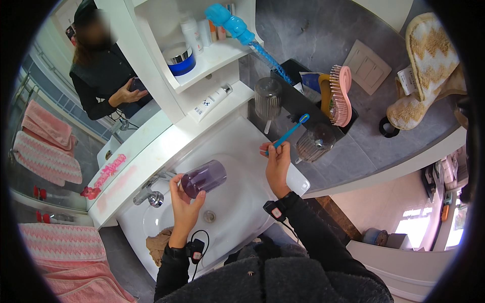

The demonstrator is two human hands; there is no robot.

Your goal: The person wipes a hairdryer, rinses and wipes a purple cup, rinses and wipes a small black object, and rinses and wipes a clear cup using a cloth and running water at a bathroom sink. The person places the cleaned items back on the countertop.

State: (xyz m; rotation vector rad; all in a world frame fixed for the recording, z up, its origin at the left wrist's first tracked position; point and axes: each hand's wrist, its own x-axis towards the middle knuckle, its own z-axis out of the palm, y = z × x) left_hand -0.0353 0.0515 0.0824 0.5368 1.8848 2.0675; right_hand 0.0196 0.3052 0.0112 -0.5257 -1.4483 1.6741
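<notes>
My left hand [185, 214] is wrapped round a translucent purple cup [206, 178], tilted on its side above the white sink [242, 151], beside the chrome faucet [151, 197]. Over the sink's right side, my right hand [278, 170] pinches a blue toothbrush [289, 134] by its handle, its head pointing up and to the right. That brush head is close to a black wall rack [308, 112]. Two clear ribbed cups, a left one [268, 98] and a right one [316, 143], hang from the rack. The handle's lower end is partly hidden by my fingers.
A pink hairbrush [341, 96] and a long blue knobbly-topped object [230, 25] stand in the rack. A white tube [211, 102] lies on the shelf ledge, below a blue jar [179, 59]. Brown cloth [159, 246] lies on the sink's left rim. Pink towels [65, 247] hang left.
</notes>
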